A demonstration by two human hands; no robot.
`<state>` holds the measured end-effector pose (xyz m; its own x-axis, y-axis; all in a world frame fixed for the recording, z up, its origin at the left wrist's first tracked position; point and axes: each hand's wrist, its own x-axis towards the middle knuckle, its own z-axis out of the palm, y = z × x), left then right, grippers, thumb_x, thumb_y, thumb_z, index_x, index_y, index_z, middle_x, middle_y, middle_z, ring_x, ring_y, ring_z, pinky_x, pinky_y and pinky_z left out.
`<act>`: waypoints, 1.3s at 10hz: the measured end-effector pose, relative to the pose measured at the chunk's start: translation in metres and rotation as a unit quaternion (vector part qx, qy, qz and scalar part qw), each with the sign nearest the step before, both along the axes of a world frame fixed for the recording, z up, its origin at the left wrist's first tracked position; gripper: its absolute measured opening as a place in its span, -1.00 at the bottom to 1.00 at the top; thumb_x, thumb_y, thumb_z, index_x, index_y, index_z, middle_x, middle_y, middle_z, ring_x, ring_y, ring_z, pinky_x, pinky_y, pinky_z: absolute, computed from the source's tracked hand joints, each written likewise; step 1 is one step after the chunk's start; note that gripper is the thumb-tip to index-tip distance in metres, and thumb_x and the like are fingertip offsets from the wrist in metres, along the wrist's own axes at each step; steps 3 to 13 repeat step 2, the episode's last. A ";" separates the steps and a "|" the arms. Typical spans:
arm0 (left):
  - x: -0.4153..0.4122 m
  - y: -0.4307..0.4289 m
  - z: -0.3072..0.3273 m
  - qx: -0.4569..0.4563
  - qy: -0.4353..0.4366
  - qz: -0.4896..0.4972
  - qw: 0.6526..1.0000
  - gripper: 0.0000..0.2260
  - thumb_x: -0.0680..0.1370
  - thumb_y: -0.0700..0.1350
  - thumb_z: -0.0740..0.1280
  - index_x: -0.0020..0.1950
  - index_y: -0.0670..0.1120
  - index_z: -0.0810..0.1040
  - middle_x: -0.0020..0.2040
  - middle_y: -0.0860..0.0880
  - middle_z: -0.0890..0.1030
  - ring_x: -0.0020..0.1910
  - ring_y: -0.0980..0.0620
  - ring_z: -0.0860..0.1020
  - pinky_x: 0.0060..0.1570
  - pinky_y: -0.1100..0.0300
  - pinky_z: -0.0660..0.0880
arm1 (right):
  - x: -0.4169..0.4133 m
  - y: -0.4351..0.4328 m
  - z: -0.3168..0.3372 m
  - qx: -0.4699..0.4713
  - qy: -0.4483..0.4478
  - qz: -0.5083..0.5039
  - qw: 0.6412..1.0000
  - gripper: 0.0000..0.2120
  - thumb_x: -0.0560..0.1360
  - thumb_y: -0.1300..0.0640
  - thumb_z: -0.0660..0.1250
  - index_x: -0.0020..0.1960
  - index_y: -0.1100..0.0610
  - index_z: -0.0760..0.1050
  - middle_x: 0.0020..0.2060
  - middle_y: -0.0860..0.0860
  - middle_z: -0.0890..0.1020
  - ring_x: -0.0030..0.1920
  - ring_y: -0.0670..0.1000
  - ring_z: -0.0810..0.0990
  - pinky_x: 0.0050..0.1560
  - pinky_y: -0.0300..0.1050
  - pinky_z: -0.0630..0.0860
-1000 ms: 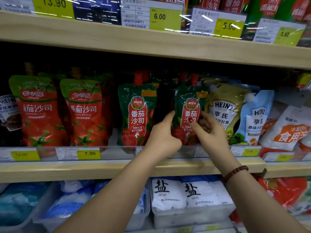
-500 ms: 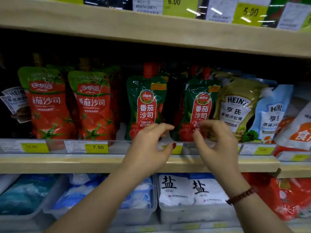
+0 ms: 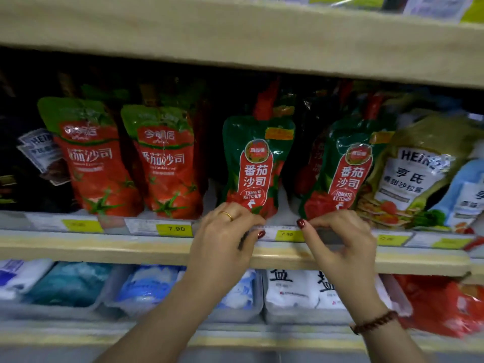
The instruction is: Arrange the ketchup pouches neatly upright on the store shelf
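Lowered from the pouches to the shelf rail (image 3: pixel 288 235): left hand (image 3: pixel 225 242) and right hand (image 3: pixel 343 244), both pinching loosely, empty. Two green ketchup pouches (image 3: pixel 258 166) upright, spouts up, mid-shelf; two red pouches (image 3: pixel 167 163) left.

I see a pale wooden shelf (image 3: pixel 104 247) with a clear price-tag rail (image 3: pixel 172 229) along its front edge. Standing on it from left to right: two red ketchup pouches (image 3: pixel 99 163) side by side, two green ketchup pouches (image 3: pixel 258 169) with red spouts, the right one leaning left, then a tilted olive Heinz pouch (image 3: pixel 416 174) and a blue Heinz pouch (image 3: pixel 466 195) at the edge
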<state>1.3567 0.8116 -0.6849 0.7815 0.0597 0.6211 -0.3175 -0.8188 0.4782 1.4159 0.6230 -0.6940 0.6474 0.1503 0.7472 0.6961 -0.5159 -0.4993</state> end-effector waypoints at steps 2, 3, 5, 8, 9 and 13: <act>-0.008 0.000 0.030 -0.041 0.143 -0.010 0.989 -0.87 0.41 -0.21 0.45 -0.05 -0.14 0.66 -0.11 -0.09 0.62 -0.11 -0.09 0.58 -0.14 -0.02 0.56 | -0.009 0.000 0.029 -0.048 0.146 -0.015 0.988 -0.86 0.38 0.12 0.47 -0.30 0.15 0.58 -0.35 0.01 0.58 -0.23 0.04 0.52 -0.15 0.09 0.46; -0.008 0.000 0.030 -0.041 0.143 -0.010 0.989 -0.87 0.41 -0.21 0.45 -0.05 -0.14 0.66 -0.11 -0.09 0.62 -0.11 -0.09 0.58 -0.14 -0.02 0.56 | -0.009 0.000 0.029 -0.048 0.146 -0.015 0.988 -0.86 0.38 0.12 0.47 -0.30 0.15 0.58 -0.35 0.01 0.58 -0.23 0.04 0.52 -0.15 0.09 0.46; -0.008 0.000 0.030 -0.041 0.143 -0.010 0.989 -0.87 0.41 -0.21 0.45 -0.05 -0.14 0.66 -0.11 -0.09 0.62 -0.11 -0.09 0.58 -0.14 -0.02 0.56 | -0.009 0.000 0.029 -0.048 0.146 -0.015 0.988 -0.86 0.38 0.12 0.47 -0.30 0.15 0.58 -0.35 0.01 0.58 -0.23 0.04 0.52 -0.15 0.09 0.46; -0.008 0.000 0.030 -0.041 0.143 -0.010 0.989 -0.87 0.41 -0.21 0.45 -0.05 -0.14 0.66 -0.11 -0.09 0.62 -0.11 -0.09 0.58 -0.14 -0.02 0.56 | -0.009 0.000 0.029 -0.048 0.146 -0.015 0.988 -0.86 0.38 0.12 0.47 -0.30 0.15 0.58 -0.35 0.01 0.58 -0.23 0.04 0.52 -0.15 0.09 0.46; -0.008 0.000 0.030 -0.041 0.143 -0.010 0.989 -0.87 0.41 -0.21 0.45 -0.05 -0.14 0.66 -0.11 -0.09 0.62 -0.11 -0.09 0.58 -0.14 -0.02 0.56 | -0.009 0.000 0.029 -0.048 0.146 -0.015 0.988 -0.86 0.38 0.12 0.47 -0.30 0.15 0.58 -0.35 0.01 0.58 -0.23 0.04 0.52 -0.15 0.09 0.46; -0.008 0.000 0.030 -0.041 0.143 -0.010 0.989 -0.87 0.41 -0.21 0.45 -0.05 -0.14 0.66 -0.11 -0.09 0.62 -0.11 -0.09 0.58 -0.14 -0.02 0.56 | -0.009 0.000 0.029 -0.048 0.146 -0.015 0.988 -0.86 0.38 0.12 0.47 -0.30 0.15 0.58 -0.35 0.01 0.58 -0.23 0.04 0.52 -0.15 0.09 0.46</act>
